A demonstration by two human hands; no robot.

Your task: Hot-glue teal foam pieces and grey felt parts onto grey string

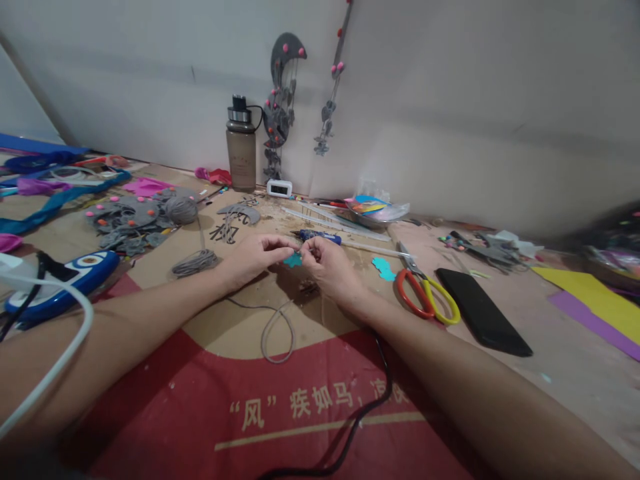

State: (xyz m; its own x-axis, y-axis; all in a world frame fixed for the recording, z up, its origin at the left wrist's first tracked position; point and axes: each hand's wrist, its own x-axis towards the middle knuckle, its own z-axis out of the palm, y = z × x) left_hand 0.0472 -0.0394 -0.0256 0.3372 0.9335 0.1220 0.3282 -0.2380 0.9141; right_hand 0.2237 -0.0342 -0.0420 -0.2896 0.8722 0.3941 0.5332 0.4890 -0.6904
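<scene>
My left hand (pixel 257 259) and my right hand (pixel 327 265) meet over the cardboard, fingertips pinched together. Between them is a small teal cutout (pixel 293 261) with a scalloped edge, partly hidden by the fingers. My left thumb and fingers are closed at its upper edge, and my right fingers pinch its right side. A thin grey yarn (pixel 277 359) makes a loop on the cardboard below the hands. Just behind the fingers lies a blue glue gun (pixel 325 237). To the right are more teal cutouts (pixel 383 269) and scissors (pixel 425 290) with red and yellow handles.
A black phone (pixel 483 310) lies right of the scissors. A grey yarn bundle (pixel 195 263), a yarn ball (pixel 181 207) and grey felt pieces (pixel 133 213) are at left. A bottle (pixel 242 150) and small clock (pixel 279 189) stand behind. A black cord (pixel 367 413) crosses the front.
</scene>
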